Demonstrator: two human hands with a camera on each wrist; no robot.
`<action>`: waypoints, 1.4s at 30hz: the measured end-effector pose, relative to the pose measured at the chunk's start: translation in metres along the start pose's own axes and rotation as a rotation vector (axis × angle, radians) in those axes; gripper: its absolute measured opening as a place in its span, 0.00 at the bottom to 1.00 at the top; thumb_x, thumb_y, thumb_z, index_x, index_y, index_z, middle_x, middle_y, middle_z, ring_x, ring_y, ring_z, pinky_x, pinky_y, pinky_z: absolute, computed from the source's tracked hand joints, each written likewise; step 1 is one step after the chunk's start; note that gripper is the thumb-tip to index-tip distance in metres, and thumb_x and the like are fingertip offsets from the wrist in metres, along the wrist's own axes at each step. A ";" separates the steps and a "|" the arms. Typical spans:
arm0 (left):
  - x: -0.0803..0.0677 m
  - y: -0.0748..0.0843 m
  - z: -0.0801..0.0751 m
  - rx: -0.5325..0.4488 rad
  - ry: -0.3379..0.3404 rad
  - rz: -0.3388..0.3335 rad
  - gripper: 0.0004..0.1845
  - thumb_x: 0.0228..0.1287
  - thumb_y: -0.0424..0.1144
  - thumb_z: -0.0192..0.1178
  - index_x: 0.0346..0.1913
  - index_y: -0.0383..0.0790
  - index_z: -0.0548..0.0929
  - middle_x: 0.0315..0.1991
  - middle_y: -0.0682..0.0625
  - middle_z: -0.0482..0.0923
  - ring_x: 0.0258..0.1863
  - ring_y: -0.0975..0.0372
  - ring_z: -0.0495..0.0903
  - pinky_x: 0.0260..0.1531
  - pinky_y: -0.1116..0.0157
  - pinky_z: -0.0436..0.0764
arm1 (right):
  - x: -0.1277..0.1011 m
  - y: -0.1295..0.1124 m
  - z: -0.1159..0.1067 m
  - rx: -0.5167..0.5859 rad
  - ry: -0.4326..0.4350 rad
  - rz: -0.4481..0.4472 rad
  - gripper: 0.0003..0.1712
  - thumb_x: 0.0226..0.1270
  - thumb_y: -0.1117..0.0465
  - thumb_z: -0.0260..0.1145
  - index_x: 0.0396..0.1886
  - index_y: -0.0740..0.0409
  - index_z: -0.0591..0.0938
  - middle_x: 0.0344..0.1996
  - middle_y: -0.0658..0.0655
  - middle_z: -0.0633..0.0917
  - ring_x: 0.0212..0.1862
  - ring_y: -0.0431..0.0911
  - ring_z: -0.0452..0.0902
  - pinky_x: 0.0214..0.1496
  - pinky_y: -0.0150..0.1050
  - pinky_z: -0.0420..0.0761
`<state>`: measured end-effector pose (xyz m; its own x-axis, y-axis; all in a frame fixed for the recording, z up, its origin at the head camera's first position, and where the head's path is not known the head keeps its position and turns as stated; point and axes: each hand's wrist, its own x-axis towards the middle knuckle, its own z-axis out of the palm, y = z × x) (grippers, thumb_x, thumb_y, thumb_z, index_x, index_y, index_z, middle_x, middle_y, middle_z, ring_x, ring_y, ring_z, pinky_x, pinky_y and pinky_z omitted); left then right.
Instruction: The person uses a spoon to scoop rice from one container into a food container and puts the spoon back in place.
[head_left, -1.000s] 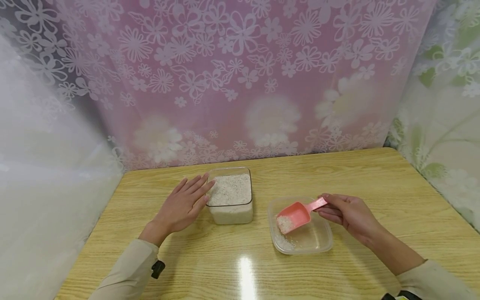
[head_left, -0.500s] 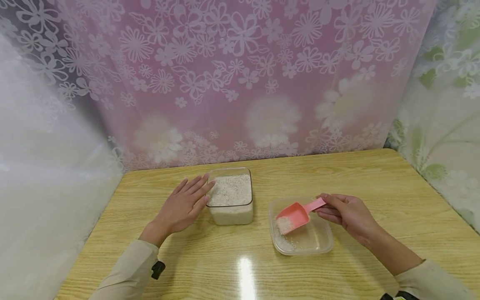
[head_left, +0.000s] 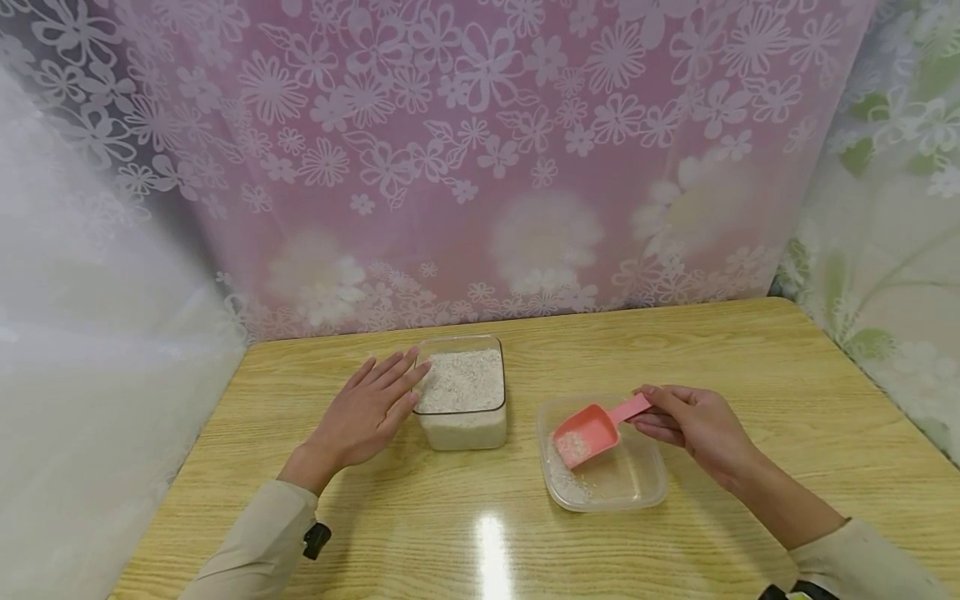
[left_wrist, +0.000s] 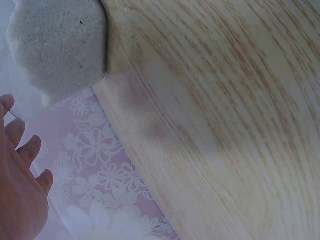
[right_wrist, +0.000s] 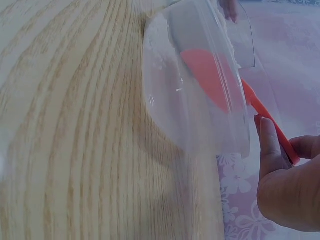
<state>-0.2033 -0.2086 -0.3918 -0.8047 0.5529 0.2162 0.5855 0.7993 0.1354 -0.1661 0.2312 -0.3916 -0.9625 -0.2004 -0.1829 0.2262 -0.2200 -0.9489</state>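
Note:
My right hand (head_left: 697, 429) pinches the handle of a pink scoop (head_left: 600, 427) between thumb and fingers. The scoop's bowl tilts down to the left inside a clear plastic container (head_left: 637, 492), with some rice (head_left: 572, 447) at its lip. More rice lies in that container's left side. In the right wrist view the scoop (right_wrist: 212, 77) shows through the container's wall. My left hand (head_left: 363, 417) has its fingers straight and spread, the fingertips at the left rim of a clear square bin (head_left: 465, 429) nearly full of rice. The left wrist view shows this rice (left_wrist: 60, 45) close up.
Both containers stand on a wood-grain table (head_left: 420, 533), the bin farther back and to the left. A pink flowered curtain (head_left: 450, 208) hangs behind the table's back edge. Pale sheeting (head_left: 112, 350) hangs on the left and a flowered curtain (head_left: 892, 275) on the right.
Rice has slid out of the scoop into the clear plastic container, so less lies in the scoop's bowl. Both hands have stayed almost where they were.

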 end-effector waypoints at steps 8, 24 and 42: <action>0.000 0.000 0.001 0.001 0.015 0.010 0.28 0.78 0.55 0.31 0.75 0.52 0.56 0.75 0.52 0.48 0.73 0.56 0.48 0.70 0.51 0.44 | 0.002 -0.002 0.002 -0.099 0.026 -0.021 0.18 0.71 0.56 0.61 0.48 0.66 0.82 0.37 0.60 0.87 0.39 0.46 0.85 0.46 0.38 0.81; 0.000 0.001 0.000 -0.008 0.001 -0.005 0.28 0.78 0.55 0.30 0.75 0.54 0.55 0.75 0.54 0.46 0.73 0.58 0.46 0.70 0.52 0.43 | -0.001 -0.011 0.011 -0.333 0.050 -0.110 0.31 0.72 0.52 0.59 0.57 0.79 0.72 0.38 0.59 0.87 0.40 0.46 0.85 0.46 0.40 0.81; 0.001 0.001 -0.002 0.005 -0.007 -0.004 0.28 0.78 0.55 0.31 0.75 0.54 0.55 0.75 0.53 0.47 0.73 0.58 0.46 0.70 0.52 0.43 | -0.005 -0.030 0.011 -0.407 0.051 -0.169 0.30 0.72 0.53 0.59 0.57 0.78 0.73 0.37 0.55 0.87 0.39 0.44 0.85 0.43 0.39 0.82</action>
<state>-0.2029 -0.2079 -0.3896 -0.8076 0.5515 0.2089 0.5819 0.8026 0.1311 -0.1669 0.2283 -0.3591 -0.9893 -0.1444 -0.0193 -0.0027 0.1507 -0.9886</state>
